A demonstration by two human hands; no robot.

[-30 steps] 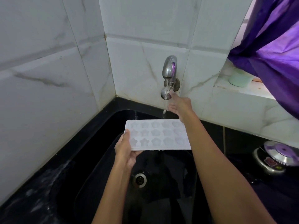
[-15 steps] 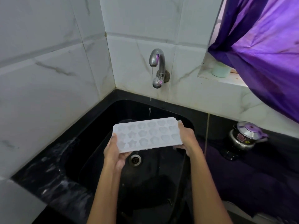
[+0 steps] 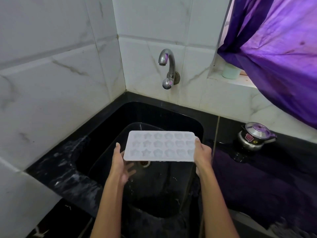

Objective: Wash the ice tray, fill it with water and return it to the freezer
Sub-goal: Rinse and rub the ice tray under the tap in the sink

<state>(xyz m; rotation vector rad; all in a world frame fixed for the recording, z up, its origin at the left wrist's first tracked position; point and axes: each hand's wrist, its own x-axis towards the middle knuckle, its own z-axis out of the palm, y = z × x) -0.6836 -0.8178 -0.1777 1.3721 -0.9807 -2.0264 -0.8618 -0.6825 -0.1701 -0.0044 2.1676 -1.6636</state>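
Tap (image 3: pixel 167 66) now off bar a drip, right hand (image 3: pixel 202 152) back from its knob and gripping the right end of the ice tray (image 3: pixel 160 146), left hand (image 3: pixel 120 163) cupped under the left end with fingers spread, tray level above the sink (image 3: pixel 197 124); filling likely done, freezer next.
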